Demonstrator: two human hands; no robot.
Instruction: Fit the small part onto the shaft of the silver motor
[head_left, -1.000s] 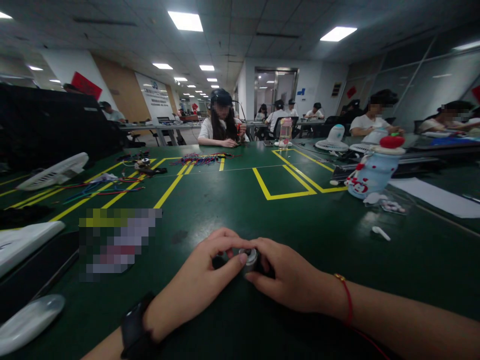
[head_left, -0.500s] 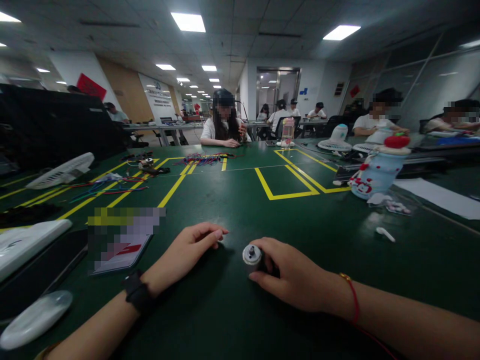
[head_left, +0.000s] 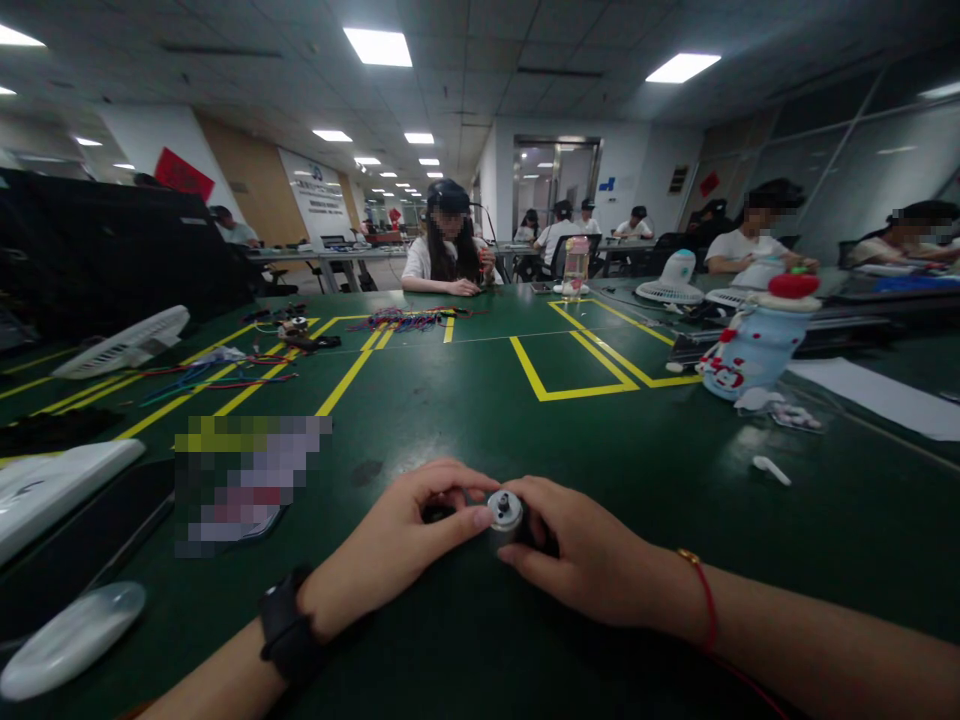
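A small round silver motor (head_left: 505, 511) with a dark shaft stands on the green table (head_left: 465, 400) right in front of me. My right hand (head_left: 592, 555), with a red string at the wrist, grips the motor's dark body from the right. My left hand (head_left: 401, 545), with a black watch on the wrist, pinches at the motor's left side, thumb tip against the silver rim. A small dark part shows between my left fingers, too hidden to identify.
A blurred card (head_left: 240, 480) lies at the left, beside white fan parts (head_left: 60, 480). Coloured wires (head_left: 217, 378) and a white fan grille (head_left: 124, 342) lie further back. A blue bottle (head_left: 754, 345), a small white piece (head_left: 771, 468) and paper (head_left: 877, 395) are at the right. Other people sit at far tables.
My left hand, which had pulled away to the left half a second ago, has come back to the motor and touches its rim again. My right hand stayed on the motor.
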